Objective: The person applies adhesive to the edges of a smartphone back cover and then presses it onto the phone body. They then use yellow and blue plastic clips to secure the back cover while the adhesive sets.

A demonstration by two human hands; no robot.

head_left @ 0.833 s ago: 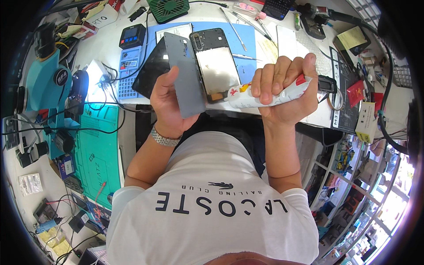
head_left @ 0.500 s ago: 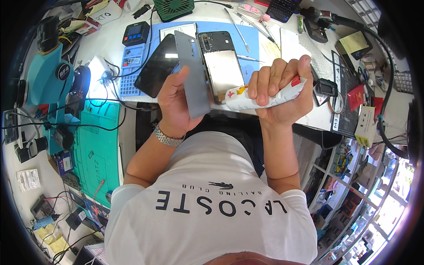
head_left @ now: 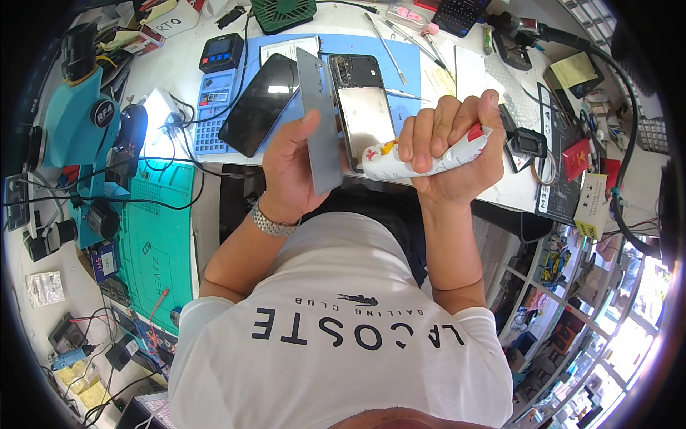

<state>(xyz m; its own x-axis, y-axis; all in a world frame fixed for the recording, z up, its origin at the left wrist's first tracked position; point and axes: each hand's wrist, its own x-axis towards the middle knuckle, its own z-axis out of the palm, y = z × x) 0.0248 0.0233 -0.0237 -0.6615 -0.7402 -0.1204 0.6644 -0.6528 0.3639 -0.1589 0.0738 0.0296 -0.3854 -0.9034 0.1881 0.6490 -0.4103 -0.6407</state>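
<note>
My left hand point(head_left: 286, 171) is closed on the edge of a thin grey phone back cover point(head_left: 321, 129), which stands tilted on its side. In my right hand point(head_left: 464, 161) is a white squeeze tube point(head_left: 404, 163) with red and yellow print, fingers wrapped round it. The tube's narrow end points left, close to the cover's lower part; whether they touch I cannot tell. Behind the cover lies a phone body point(head_left: 368, 107) without its back, showing a dark upper part and a silvery area. A black phone point(head_left: 261, 107) rests left of it.
A blue work mat point(head_left: 405, 61) lies under the phones. Tweezers and a thin metal tool point(head_left: 386, 50) are at the back. A teal microscope point(head_left: 82, 136) and black cables stand left, above a green mat point(head_left: 153, 250). A green fan point(head_left: 282, 14) is at the far edge.
My left hand has shifted slightly right, and the phone back cover has turned more edge-on. The tube in my right hand has moved a little left.
</note>
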